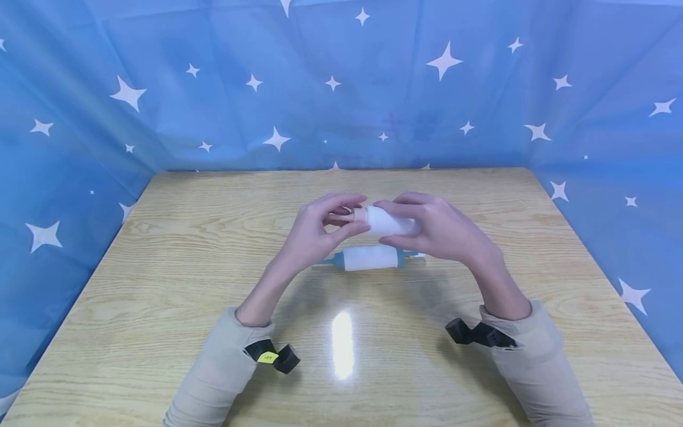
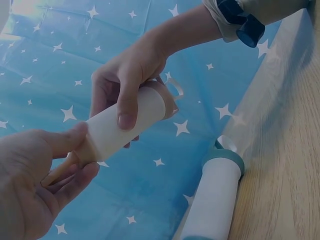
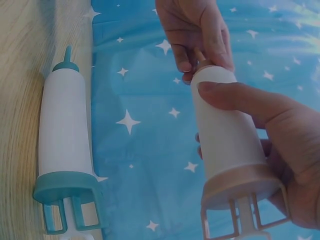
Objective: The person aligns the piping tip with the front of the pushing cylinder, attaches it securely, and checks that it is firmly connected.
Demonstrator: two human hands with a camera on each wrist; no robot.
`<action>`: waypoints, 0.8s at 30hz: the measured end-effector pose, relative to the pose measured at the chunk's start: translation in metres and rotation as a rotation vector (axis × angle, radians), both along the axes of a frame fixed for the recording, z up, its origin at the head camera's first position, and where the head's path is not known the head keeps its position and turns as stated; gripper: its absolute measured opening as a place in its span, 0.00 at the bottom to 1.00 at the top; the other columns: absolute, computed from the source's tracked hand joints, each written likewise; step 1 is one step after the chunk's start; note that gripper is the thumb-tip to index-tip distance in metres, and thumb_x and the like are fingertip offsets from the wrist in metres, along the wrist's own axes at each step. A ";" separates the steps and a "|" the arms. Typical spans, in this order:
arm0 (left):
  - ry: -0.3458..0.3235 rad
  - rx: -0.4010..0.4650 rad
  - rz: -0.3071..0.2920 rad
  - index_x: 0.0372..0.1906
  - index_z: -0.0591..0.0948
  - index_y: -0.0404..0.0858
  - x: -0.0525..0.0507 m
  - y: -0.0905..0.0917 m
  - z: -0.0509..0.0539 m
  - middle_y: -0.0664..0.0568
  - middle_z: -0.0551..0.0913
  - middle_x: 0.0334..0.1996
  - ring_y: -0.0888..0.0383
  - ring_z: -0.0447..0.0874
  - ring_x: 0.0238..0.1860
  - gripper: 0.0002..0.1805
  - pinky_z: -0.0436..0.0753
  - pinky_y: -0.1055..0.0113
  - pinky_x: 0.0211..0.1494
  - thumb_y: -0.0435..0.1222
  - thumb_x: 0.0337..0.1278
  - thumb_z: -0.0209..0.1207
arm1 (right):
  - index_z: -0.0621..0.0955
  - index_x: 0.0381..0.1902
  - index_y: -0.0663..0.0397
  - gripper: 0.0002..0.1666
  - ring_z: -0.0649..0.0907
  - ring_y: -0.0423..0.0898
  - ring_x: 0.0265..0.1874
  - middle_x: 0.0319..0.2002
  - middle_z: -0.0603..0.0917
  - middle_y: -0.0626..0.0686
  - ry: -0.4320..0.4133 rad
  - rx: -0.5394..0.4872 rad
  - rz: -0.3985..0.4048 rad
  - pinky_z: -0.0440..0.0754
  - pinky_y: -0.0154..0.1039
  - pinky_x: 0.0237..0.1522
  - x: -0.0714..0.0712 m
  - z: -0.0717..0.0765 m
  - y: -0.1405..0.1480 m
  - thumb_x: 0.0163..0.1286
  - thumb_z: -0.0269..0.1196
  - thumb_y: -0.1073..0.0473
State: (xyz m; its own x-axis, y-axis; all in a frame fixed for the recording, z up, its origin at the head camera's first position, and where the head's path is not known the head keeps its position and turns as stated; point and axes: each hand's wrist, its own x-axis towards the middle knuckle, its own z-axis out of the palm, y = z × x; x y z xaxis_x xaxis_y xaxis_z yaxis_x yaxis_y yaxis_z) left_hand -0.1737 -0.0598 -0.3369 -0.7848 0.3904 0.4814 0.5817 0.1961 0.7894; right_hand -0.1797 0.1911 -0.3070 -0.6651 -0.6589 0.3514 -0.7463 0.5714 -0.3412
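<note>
A large plastic syringe [image 1: 392, 221] with a white barrel, a tan-pink nozzle end and a tan-pink handle end is held up above the table. My left hand [image 1: 320, 228] pinches its nozzle collar between thumb and fingers, and the thin nozzle [image 2: 60, 172] points in towards the palm. Around the barrel [image 3: 227, 135] curls my right hand [image 1: 437, 228], its thumb lying along the side. Looped grips [image 3: 245, 217] extend from the handle end. Below the hands, a matching syringe [image 1: 370, 258] with teal ends lies on the table, its nozzle towards the left, touched by neither hand.
The wood-grain table [image 1: 187, 284] reaches back to a blue curtain [image 1: 304, 107] with white stars, which also rises on both sides. A bright light reflection lies on the tabletop near the front. Each sleeved wrist wears a small black camera [image 1: 286, 359].
</note>
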 end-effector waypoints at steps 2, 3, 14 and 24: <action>0.002 -0.001 -0.005 0.61 0.82 0.37 0.000 0.000 0.000 0.48 0.85 0.53 0.58 0.86 0.48 0.24 0.86 0.64 0.52 0.34 0.59 0.71 | 0.83 0.59 0.59 0.30 0.86 0.50 0.37 0.45 0.86 0.56 0.003 0.000 0.001 0.87 0.43 0.35 0.000 0.000 0.000 0.59 0.77 0.57; 0.006 0.000 -0.008 0.60 0.82 0.37 0.000 0.000 0.000 0.48 0.85 0.53 0.58 0.86 0.47 0.24 0.86 0.65 0.52 0.33 0.58 0.71 | 0.83 0.59 0.59 0.30 0.86 0.50 0.37 0.45 0.86 0.56 0.004 -0.001 0.002 0.87 0.43 0.35 0.000 0.000 0.000 0.60 0.77 0.56; 0.027 0.043 -0.027 0.59 0.82 0.36 -0.002 0.002 -0.001 0.50 0.86 0.51 0.59 0.84 0.48 0.23 0.86 0.64 0.53 0.31 0.59 0.70 | 0.83 0.60 0.58 0.30 0.85 0.51 0.39 0.47 0.86 0.57 -0.033 0.005 -0.028 0.87 0.45 0.36 0.001 0.000 0.001 0.61 0.76 0.55; -0.076 0.020 0.003 0.59 0.82 0.36 -0.001 0.000 0.000 0.50 0.86 0.49 0.59 0.86 0.48 0.19 0.86 0.67 0.51 0.36 0.65 0.67 | 0.83 0.60 0.56 0.30 0.86 0.51 0.38 0.46 0.86 0.56 -0.004 -0.008 -0.015 0.87 0.45 0.36 0.001 0.000 0.000 0.60 0.76 0.56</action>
